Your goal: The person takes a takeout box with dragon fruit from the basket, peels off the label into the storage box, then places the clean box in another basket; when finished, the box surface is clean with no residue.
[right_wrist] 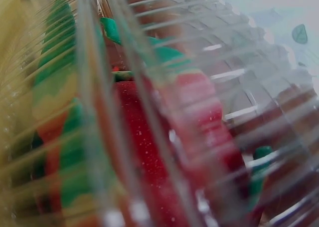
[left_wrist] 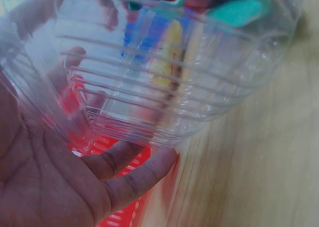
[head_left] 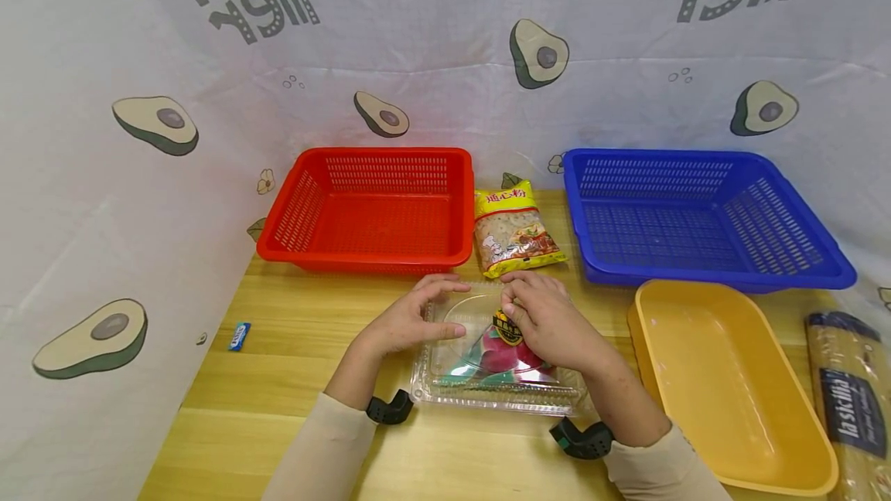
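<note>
In the head view, a clear plastic clamshell box [head_left: 445,379] lies on the table, with red fruit [head_left: 498,356] bearing green tips inside. A black-and-yellow label [head_left: 506,328] is on its lid. My left hand [head_left: 411,315] is at the box's left side, thumb stretched over the lid and fingers towards the far edge. The left wrist view shows that palm and loosely bent fingers [left_wrist: 134,184] beside the ribbed wall. My right hand [head_left: 553,323] is over the lid, its curled fingertips pinching at the label's upper edge. The right wrist view shows the fruit [right_wrist: 144,142] through the plastic.
Behind the box stand a red basket [head_left: 383,263], a yellow pasta bag [head_left: 517,234] and a blue basket [head_left: 668,273]. A yellow tub [head_left: 731,377] and a spaghetti pack [head_left: 851,400] lie to the right. A small blue packet [head_left: 239,336] is at the left.
</note>
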`<state>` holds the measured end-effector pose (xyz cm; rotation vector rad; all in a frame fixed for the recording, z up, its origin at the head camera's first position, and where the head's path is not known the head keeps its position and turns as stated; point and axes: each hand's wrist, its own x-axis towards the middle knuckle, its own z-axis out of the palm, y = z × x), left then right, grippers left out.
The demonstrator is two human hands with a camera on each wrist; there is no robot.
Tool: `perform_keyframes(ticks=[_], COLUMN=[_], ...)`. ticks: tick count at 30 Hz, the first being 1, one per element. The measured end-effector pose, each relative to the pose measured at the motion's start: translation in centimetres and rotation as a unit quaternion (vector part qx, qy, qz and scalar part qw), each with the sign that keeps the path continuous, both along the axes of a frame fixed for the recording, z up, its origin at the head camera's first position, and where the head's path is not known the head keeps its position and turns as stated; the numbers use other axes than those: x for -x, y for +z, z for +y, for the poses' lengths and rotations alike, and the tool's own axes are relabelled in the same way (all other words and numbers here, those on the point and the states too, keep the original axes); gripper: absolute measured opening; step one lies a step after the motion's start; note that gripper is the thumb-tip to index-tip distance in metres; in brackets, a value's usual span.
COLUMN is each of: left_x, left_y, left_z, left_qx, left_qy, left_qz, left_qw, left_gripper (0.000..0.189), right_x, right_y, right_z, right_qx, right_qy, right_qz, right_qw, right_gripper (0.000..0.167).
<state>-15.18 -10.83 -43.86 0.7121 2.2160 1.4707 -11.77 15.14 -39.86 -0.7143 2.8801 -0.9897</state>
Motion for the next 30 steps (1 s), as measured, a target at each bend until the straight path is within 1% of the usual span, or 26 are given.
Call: perform_keyframes(ticks=[12,14,19,22,25,27,30], left_x=[-0.12,-0.14,-0.20,-0.19,-0.18,-0.19,-0.20], left_y=[0.01,0.02,0.01,-0.03,-0.09,-0.11,-0.09], left_z=[0.02,0.03,0.08,0.09,0.07,0.04,0.02], left_qx=[-0.002,-0.002,0.002,0.002,0.001,0.001,0.001], left_qy=[0.001,0.002,0.004,0.004,0.003,0.004,0.005], left_qz=[0.007,0.006,0.004,0.005,0.006,0.005,0.001], left_qw=[1.0000,1.0000,1.0000,1.0000,1.0000,1.0000,1.0000], left_gripper=[0.059,0.060,0.060,0.060,0.060,0.060,0.060], right_x=[-0.04,-0.01,0.04,0.00,-0.03,-0.09,-0.38], right_y=[-0.03,-0.08,-0.09,-0.04,0.04,0.22,0.78], right_z=[-0.05,-0.09,-0.27,-0.34,-0.37,-0.36,-0.19], right_qx=[0.004,0.010,0.022,0.021,0.035,0.055,0.087], right_qy=[-0.003,-0.012,-0.052,-0.063,-0.068,-0.075,-0.088], right_qz=[0.003,0.004,-0.006,-0.010,-0.015,-0.022,-0.019], right_qw=[1.0000,0.9999,0.9984,0.9978,0.9970,0.9955,0.9921], right_gripper=[0.013,0.014,0.013,0.012,0.012,0.010,0.005])
